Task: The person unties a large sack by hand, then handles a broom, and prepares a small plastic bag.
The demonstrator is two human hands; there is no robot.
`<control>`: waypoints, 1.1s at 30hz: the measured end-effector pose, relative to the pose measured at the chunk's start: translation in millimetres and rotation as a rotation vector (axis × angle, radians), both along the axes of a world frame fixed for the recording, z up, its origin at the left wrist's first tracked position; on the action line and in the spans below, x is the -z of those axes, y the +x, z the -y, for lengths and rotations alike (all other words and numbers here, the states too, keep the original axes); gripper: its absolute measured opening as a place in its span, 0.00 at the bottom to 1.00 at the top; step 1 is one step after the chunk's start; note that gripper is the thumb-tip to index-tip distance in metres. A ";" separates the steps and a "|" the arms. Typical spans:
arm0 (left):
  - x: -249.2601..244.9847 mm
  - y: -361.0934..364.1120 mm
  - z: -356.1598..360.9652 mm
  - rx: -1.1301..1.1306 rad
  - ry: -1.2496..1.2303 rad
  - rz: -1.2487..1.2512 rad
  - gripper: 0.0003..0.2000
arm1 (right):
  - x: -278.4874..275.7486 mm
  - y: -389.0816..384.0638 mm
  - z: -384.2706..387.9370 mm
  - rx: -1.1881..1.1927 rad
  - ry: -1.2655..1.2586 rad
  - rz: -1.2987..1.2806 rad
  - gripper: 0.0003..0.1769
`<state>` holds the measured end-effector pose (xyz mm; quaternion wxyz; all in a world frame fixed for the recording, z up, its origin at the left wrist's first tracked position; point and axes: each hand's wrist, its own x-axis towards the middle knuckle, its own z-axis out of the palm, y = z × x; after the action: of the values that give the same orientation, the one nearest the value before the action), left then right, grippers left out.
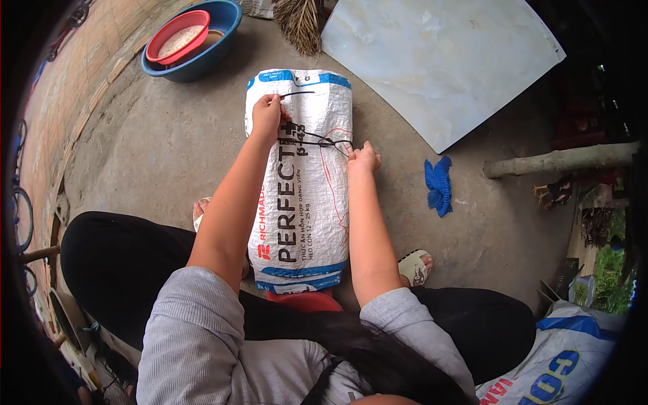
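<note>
A white woven feed sack (317, 223) with blue bands and printed lettering lies lengthwise in front of me, between my feet. Across its upper half runs a thin black cord (327, 142), looped or knotted near the sack's right side. My left hand (267, 113) is closed in a pinch on the cord, with one end sticking out to the right above the fingers. At the sack's right edge, my right hand (364, 158) pinches another part of the same cord. A loose red thread (335, 192) trails over the sack's right side.
A blue basin (233, 34) holds a red basin (152, 48) at upper left. Beside a straw broom (297, 27) lies a large marbled slab (432, 61). A blue cloth (439, 185) is on the concrete floor. Another printed sack (553, 364) sits at lower right, below a wooden pole (560, 162).
</note>
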<state>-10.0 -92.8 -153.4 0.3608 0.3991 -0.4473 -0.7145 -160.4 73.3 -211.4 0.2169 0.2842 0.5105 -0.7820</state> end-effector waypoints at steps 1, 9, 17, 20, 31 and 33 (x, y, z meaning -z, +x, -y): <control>-5.7 1.3 -1.5 0.039 -0.085 0.102 0.09 | 2.2 -0.9 -2.9 0.006 -0.005 0.006 0.12; -8.3 34.2 39.2 0.034 -0.391 0.304 0.12 | 48.5 -32.1 -69.2 -0.679 0.337 -0.276 0.15; 89.7 100.2 47.1 -0.274 0.143 0.516 0.20 | 37.7 19.5 -60.4 -1.098 0.023 -0.119 0.47; 163.9 86.0 47.7 -0.085 0.342 0.395 0.28 | 34.0 27.9 -64.1 -1.001 -0.190 -0.082 0.46; -24.5 -9.3 18.5 0.348 0.321 -0.130 0.29 | -95.7 3.1 -91.1 -0.824 -0.164 -0.409 0.31; -60.7 -34.2 13.3 0.366 0.250 -0.202 0.30 | -137.6 -10.1 -95.0 -0.788 -0.173 -0.474 0.31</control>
<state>-44.2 -106.0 -92.7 0.2163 0.2795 -0.3818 -0.8540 -170.5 168.3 -73.8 0.3975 -0.1370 0.5480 -0.7231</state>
